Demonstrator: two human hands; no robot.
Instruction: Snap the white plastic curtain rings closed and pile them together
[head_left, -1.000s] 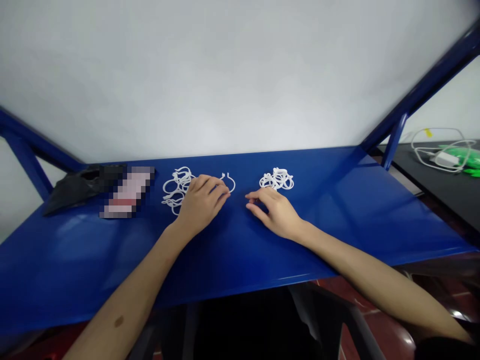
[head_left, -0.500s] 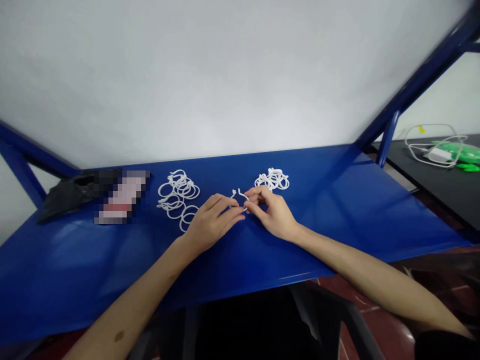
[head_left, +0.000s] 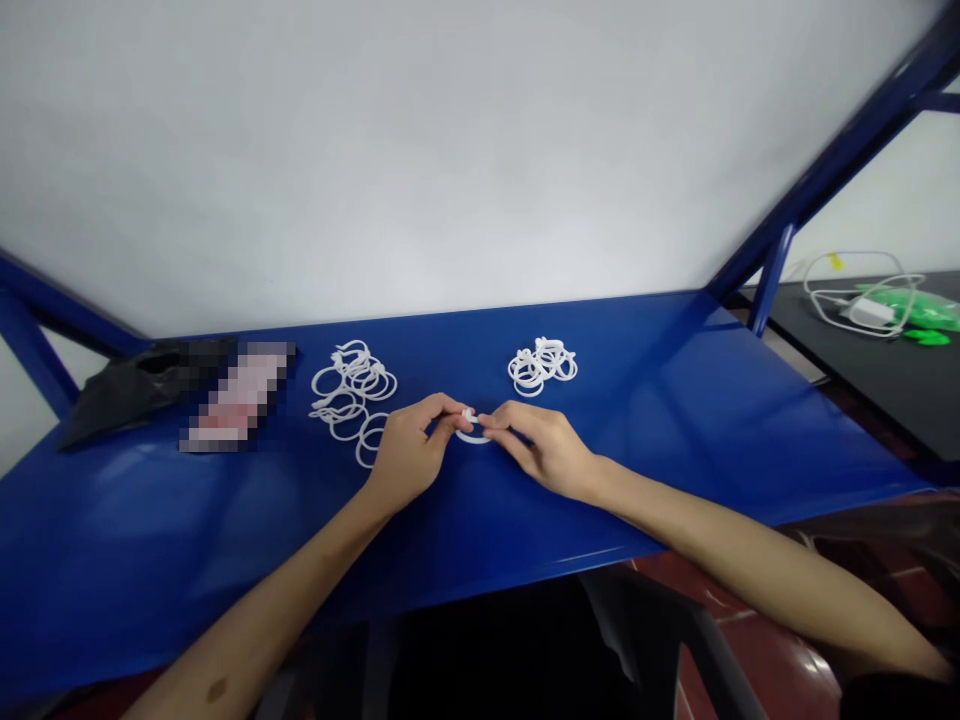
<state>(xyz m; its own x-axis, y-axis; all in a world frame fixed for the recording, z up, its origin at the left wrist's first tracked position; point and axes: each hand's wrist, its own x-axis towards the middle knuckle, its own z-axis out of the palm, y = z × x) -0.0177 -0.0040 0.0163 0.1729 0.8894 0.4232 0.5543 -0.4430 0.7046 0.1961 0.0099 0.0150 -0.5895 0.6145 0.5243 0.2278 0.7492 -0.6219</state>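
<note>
Between my two hands is a white plastic curtain ring [head_left: 472, 438], its curved lower side facing me. My left hand [head_left: 414, 445] pinches its knobbed end between thumb and fingers. From the other side, my right hand [head_left: 546, 448] has thumb and fingertips closed on the ring near the same spot. Fingertips cover part of the ring, so I cannot tell whether its ends are joined. Several similar rings lie in a loose pile [head_left: 351, 385] beyond my left hand. A smaller pile of rings [head_left: 541, 365] lies beyond my right hand.
The blue table [head_left: 637, 380] backs onto a white wall, with blue metal braces [head_left: 772, 280] at its sides. At the left lie a black plastic bag [head_left: 127, 395] and a blurred-out pinkish item [head_left: 238, 398]. A white cable [head_left: 840, 320] and green items sit on a dark table at right.
The ring's ends stood apart and upright before; now they are between my fingertips and the curve faces me. My left fingers have drawn back into a pinch at the knobbed end.
</note>
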